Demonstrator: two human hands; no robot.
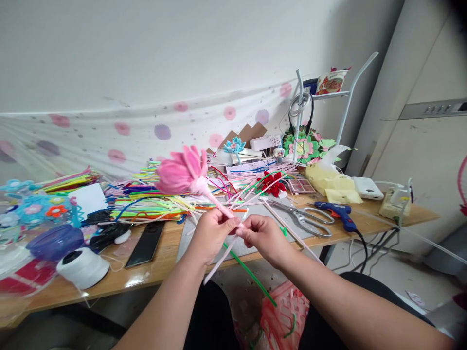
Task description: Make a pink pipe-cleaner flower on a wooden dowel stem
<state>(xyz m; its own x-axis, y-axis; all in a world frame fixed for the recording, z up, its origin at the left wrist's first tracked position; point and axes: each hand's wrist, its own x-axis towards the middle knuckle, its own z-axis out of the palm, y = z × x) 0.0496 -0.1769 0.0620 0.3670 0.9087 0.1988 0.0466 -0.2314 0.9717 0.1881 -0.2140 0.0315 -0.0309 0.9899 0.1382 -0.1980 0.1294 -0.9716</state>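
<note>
A fuzzy pink flower (179, 171) with a pale pink wrapped stem (219, 201) tilts up to the left above the table. My left hand (213, 233) is closed round the lower stem. Against the stem's lower end, my right hand (263, 237) pinches with thumb and forefinger, close beside the left fingertips. A loose pale pink strip (221, 261) hangs down from between the hands. Below them a green pipe cleaner (253, 279) slants over the table's front edge.
Scissors (306, 218) and a blue glue gun (337, 212) lie right of the hands. Leftward are a black phone (146, 243), a white thread cone (83, 267) and bundled pipe cleaners (146, 206). A red flower (272, 183) lies behind. A red bag (284, 316) is below the table.
</note>
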